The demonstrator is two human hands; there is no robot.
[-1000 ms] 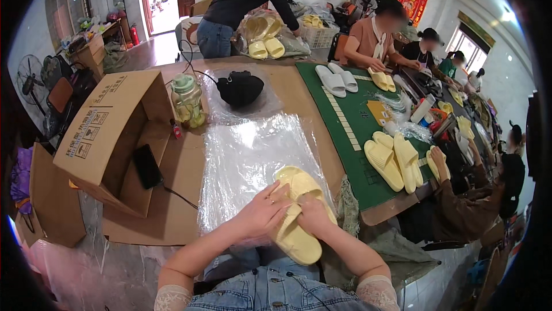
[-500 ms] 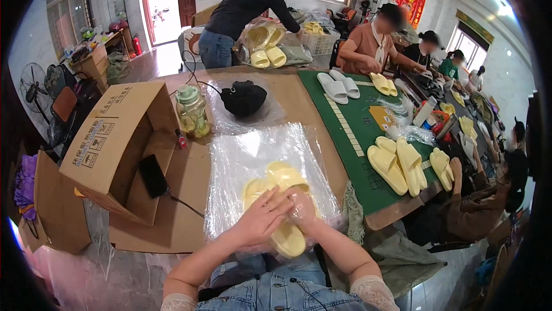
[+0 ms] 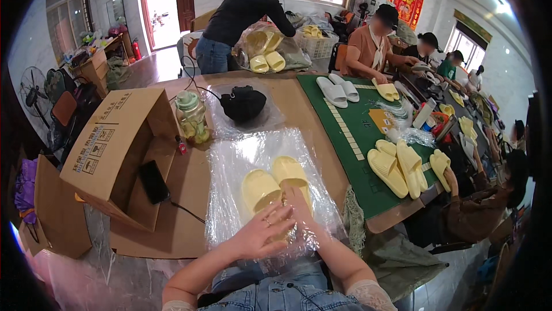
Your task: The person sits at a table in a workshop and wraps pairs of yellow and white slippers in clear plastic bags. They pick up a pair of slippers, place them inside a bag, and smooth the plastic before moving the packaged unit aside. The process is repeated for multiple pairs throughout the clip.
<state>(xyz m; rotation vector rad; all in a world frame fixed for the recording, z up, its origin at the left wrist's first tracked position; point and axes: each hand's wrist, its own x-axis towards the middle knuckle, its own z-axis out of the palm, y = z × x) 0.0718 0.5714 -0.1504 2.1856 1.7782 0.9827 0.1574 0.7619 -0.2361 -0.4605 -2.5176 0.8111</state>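
A pair of pale yellow slippers lies side by side, toes away from me, in clear film over a stack of clear plastic bags. My left hand, fingers spread, rests over the heel of the left slipper. My right hand is at the strap opening of the right slipper, its fingertips tucked in and partly hidden. Clear film wraps around my right wrist. The heels of both slippers are mostly covered by my hands.
An open cardboard box stands left, with a black phone at its opening. Beyond are a glass jar and a black pouch. More slippers lie on the green mat. Co-workers stand or sit around the far and right sides.
The slippers have slid slightly away from me and now lie straighter. My left hand has drawn back off the straps toward the heels, its fingers spreading. The right hand stays at the right slipper.
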